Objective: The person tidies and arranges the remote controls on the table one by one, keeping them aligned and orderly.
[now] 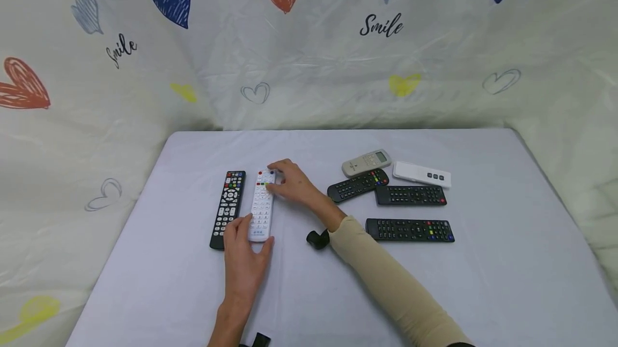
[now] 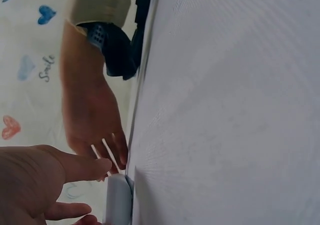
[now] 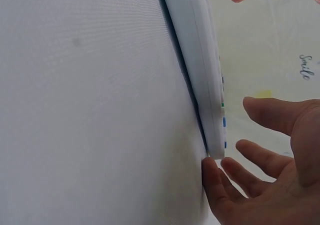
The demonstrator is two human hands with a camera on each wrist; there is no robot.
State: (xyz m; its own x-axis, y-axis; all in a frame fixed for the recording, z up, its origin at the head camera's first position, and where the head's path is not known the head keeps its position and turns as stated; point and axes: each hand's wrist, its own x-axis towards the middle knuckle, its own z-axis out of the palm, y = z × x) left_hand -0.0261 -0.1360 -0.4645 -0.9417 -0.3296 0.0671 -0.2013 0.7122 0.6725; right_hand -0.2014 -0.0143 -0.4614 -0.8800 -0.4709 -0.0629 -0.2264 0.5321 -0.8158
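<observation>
A white remote [image 1: 261,205] lies lengthwise on the pale table [image 1: 309,293], right beside a black remote [image 1: 228,208]. My left hand [image 1: 257,231] rests at the white remote's near end, with the thumb on one side and straight fingers on the other. My right hand [image 1: 271,176] touches its far end with straight fingertips. In the left wrist view the left hand [image 2: 100,190] is spread at the remote's end [image 2: 119,200], and the right hand [image 2: 92,115] shows beyond it. In the right wrist view the right hand [image 3: 240,145] has its fingertips against the remote's edge [image 3: 200,60].
To the right lie a beige remote with a display [image 1: 366,163], a slim white remote [image 1: 421,174] and three black remotes [image 1: 358,185], [image 1: 410,195], [image 1: 409,229]. A heart-printed cloth [image 1: 309,57] hangs behind and at both sides of the table.
</observation>
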